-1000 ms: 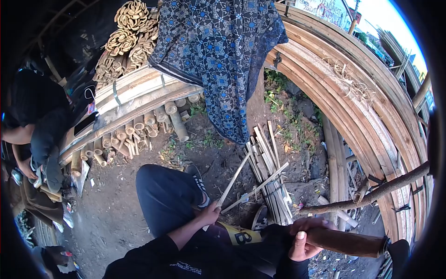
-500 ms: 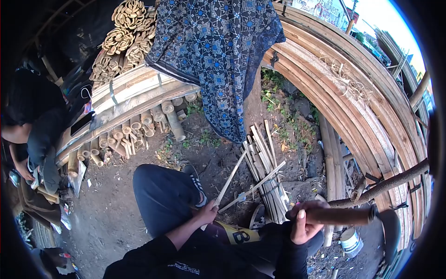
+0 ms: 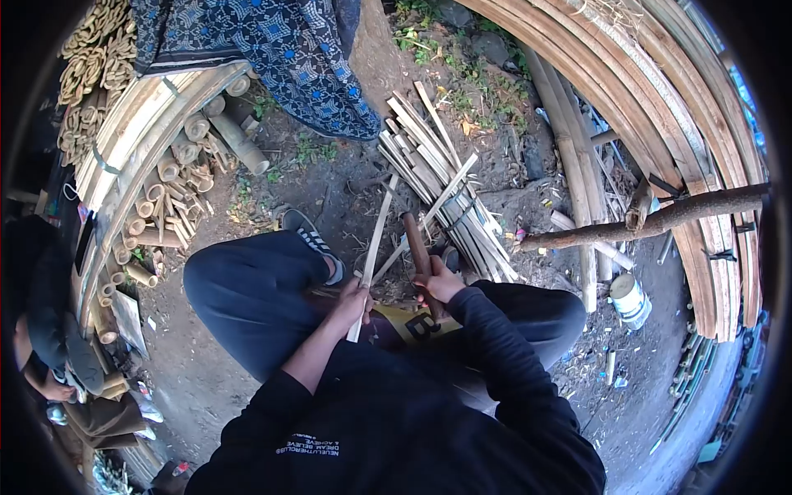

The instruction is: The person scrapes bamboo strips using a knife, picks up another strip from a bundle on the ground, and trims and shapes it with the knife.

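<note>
In my left hand is a pale, narrow bamboo strip, gripped near its lower end and slanting up and away from me. My right hand is wrapped round the thick brown wooden handle of a knife; its dark blade at the far end is hard to make out against the soil. The knife's handle stands just right of the strip, apart from it. Beyond my hands lies a bundle of split bamboo strips, with a loose strip across it. A yellow and black sack shows between my legs.
Stacked bamboo poles and pale slats line the left. Long curved planks and a branch are at the right, near a white bucket. Patterned cloth hangs ahead. Another person sits at far left.
My right hand has brought the knife from the far right to the middle, beside the strip. The left hand keeps its grip on the strip. The view has tilted down.
</note>
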A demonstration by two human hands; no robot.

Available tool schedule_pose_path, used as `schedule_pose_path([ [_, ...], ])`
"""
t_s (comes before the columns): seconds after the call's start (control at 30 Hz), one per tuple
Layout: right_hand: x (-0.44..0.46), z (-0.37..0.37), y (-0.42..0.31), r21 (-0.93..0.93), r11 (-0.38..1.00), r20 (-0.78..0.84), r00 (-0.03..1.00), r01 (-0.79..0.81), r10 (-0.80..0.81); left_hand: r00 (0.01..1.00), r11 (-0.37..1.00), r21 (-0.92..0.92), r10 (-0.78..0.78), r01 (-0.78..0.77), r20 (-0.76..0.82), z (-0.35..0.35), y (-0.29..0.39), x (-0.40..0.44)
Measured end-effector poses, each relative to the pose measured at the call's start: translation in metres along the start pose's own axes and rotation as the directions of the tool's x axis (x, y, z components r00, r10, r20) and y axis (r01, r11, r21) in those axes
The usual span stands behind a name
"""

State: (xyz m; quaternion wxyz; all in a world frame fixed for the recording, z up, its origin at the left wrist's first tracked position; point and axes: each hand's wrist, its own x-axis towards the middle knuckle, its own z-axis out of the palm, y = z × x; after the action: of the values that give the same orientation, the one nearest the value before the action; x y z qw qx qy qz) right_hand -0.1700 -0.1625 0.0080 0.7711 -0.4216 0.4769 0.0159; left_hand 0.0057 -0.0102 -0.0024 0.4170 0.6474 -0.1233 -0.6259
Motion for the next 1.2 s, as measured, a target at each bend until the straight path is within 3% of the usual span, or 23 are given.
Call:
schedule_pose_path([
  [0.2,0.029,0.002,0.014,-0.234,0.972,-0.032,0.999,-0.012,0.005,1.000,1.000,0.024,-0.005,0.006,-0.026,-0.006,-0.006,0.008],
  [0.23,0.033,-0.002,0.020,-0.513,0.855,-0.078,0.988,0.074,-0.132,1.000,1.000,0.025,0.006,-0.005,-0.019,-0.007,-0.007,0.009],
  [0.27,0.037,-0.007,0.027,-0.748,0.652,-0.080,0.959,0.123,-0.273,1.000,1.000,0.026,0.017,-0.017,-0.011,-0.006,-0.008,0.010],
  [0.37,0.016,-0.003,-0.002,-0.807,0.590,-0.078,0.987,0.019,-0.138,0.998,0.988,0.144,0.052,-0.047,-0.032,-0.005,-0.010,0.011],
  [0.5,0.018,-0.003,0.005,-0.790,0.611,-0.125,0.965,0.044,-0.231,0.993,0.978,0.209,0.041,-0.017,-0.111,0.004,-0.001,0.004],
  [0.57,0.018,-0.005,0.008,-0.890,0.441,-0.002,0.966,0.115,-0.258,0.983,0.979,0.199,0.072,-0.037,-0.171,0.006,-0.002,0.004],
  [0.7,0.018,-0.006,0.002,-0.933,0.357,-0.055,0.970,0.034,-0.235,0.991,0.984,0.168,0.077,-0.058,-0.106,-0.001,0.000,0.005],
  [0.77,0.013,-0.007,-0.006,-0.891,0.450,-0.014,0.986,0.063,-0.165,0.996,0.995,-0.096,0.015,-0.024,-0.093,-0.003,0.001,0.004],
  [0.87,0.020,-0.004,0.014,-0.860,0.484,0.083,0.981,0.160,-0.178,0.988,0.997,-0.046,-0.072,0.067,-0.138,-0.002,-0.001,0.006],
  [0.9,0.013,0.001,0.006,-0.865,0.486,0.069,0.989,0.126,-0.134,0.982,0.997,0.017,-0.069,0.073,-0.176,0.000,0.001,0.005],
  [1.0,0.018,-0.003,0.016,-0.908,0.379,0.091,0.967,0.179,-0.238,0.982,0.980,-0.141,-0.154,0.138,-0.107,-0.004,-0.006,0.009],
  [1.07,0.009,0.003,0.007,-0.918,0.367,0.091,0.981,0.150,-0.173,0.984,0.965,-0.215,-0.167,0.150,-0.064,-0.003,-0.006,0.009],
  [1.13,0.011,0.003,0.017,-0.889,0.383,0.155,0.951,0.252,-0.267,0.980,0.948,-0.260,-0.199,0.186,-0.026,-0.001,-0.003,0.006],
  [1.2,0.017,0.000,0.021,-0.930,0.321,0.124,0.975,0.179,-0.185,0.978,0.948,-0.254,-0.207,0.192,-0.035,0.001,-0.009,0.011],
])
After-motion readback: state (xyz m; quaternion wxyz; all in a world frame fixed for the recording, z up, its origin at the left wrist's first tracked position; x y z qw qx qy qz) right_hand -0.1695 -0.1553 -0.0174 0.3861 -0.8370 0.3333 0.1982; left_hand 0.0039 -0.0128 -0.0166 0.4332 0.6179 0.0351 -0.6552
